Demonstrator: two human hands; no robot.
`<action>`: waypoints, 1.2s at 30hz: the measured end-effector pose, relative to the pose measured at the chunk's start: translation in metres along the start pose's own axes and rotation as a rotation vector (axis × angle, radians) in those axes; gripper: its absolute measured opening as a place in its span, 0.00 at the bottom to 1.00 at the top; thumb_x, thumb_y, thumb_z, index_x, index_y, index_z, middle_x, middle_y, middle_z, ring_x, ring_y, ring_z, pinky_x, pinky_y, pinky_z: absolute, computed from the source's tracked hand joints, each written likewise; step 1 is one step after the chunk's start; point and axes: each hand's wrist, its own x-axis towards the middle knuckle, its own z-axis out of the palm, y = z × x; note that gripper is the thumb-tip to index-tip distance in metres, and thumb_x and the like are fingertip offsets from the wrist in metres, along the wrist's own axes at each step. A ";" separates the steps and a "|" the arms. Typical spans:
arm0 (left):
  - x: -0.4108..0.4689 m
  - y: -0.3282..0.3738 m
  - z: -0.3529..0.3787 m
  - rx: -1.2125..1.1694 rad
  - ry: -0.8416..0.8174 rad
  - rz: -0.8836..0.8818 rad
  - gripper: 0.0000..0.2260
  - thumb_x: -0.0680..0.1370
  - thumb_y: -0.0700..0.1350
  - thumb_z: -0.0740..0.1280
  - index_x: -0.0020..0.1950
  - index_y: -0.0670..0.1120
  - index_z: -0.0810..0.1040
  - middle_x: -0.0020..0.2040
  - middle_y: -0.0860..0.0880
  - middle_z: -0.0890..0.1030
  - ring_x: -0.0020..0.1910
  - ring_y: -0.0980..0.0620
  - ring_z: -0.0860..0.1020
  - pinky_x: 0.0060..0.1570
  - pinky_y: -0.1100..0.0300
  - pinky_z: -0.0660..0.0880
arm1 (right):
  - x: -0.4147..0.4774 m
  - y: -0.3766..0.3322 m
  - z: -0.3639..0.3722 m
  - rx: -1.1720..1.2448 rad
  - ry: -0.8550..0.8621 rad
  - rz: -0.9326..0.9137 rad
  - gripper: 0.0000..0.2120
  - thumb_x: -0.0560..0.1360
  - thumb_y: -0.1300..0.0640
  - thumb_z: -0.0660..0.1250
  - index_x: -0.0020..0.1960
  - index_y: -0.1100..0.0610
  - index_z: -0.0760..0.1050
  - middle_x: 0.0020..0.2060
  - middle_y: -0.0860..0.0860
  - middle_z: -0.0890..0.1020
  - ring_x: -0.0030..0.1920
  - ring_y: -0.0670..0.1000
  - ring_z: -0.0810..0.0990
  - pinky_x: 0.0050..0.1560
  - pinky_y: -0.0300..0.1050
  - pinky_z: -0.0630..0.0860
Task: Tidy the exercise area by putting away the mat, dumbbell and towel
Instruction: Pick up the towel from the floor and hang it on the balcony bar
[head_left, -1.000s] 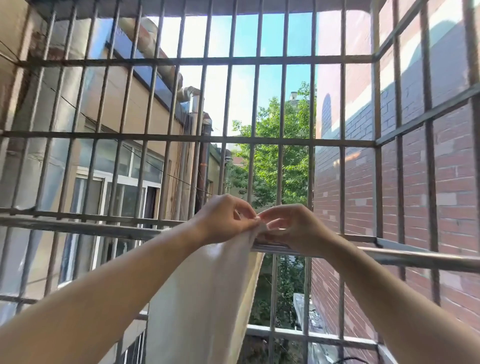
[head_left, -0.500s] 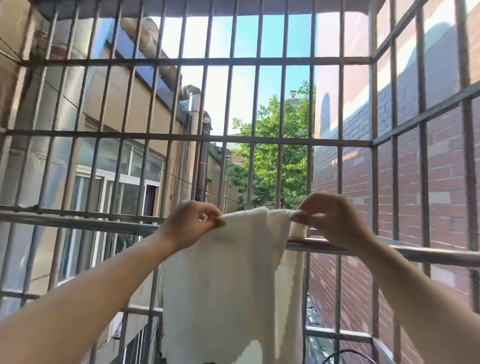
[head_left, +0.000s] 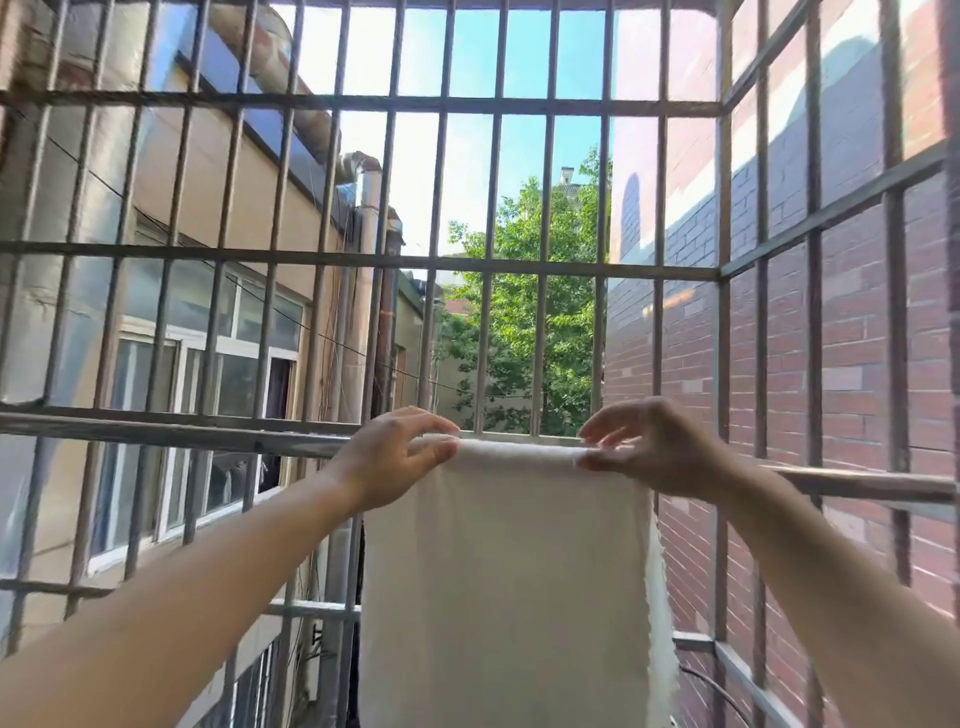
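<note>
Grip loose, left hand (head_left: 387, 457) and right hand (head_left: 660, 449) touching towel (head_left: 509, 571) draped over rail (head_left: 182, 434), window bars (head_left: 441, 182), brick wall (head_left: 852, 364)

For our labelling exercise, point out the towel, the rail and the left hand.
towel (head_left: 504, 571), head view, hanging front face.
rail (head_left: 208, 440), head view, bare left stretch.
left hand (head_left: 387, 462), head view, back of hand.

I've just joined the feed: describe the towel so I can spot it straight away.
Find the barred metal grille filling the view. A thick horizontal rail crosses its lower part, and the towel hangs over it between the left hand and right hand. It is the only cloth there, plain cream-white.
</note>
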 end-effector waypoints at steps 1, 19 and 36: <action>0.002 0.000 0.004 0.070 -0.037 -0.012 0.23 0.72 0.63 0.58 0.59 0.53 0.78 0.56 0.54 0.79 0.57 0.54 0.76 0.58 0.52 0.73 | 0.003 -0.001 0.009 -0.057 -0.014 -0.006 0.18 0.65 0.47 0.75 0.52 0.51 0.80 0.47 0.44 0.81 0.47 0.44 0.80 0.51 0.39 0.77; -0.017 -0.030 -0.006 -0.005 0.234 0.036 0.05 0.72 0.44 0.72 0.47 0.47 0.84 0.44 0.53 0.82 0.44 0.56 0.80 0.48 0.69 0.73 | -0.018 0.024 0.004 -0.140 0.179 -0.013 0.07 0.66 0.60 0.77 0.43 0.56 0.84 0.37 0.47 0.83 0.37 0.40 0.80 0.39 0.21 0.70; -0.063 -0.022 -0.018 0.050 0.221 0.090 0.10 0.72 0.56 0.69 0.49 0.53 0.78 0.48 0.56 0.78 0.49 0.57 0.76 0.51 0.61 0.73 | -0.035 0.010 -0.004 -0.045 0.236 0.047 0.07 0.66 0.53 0.76 0.43 0.45 0.82 0.43 0.49 0.85 0.42 0.48 0.83 0.47 0.49 0.81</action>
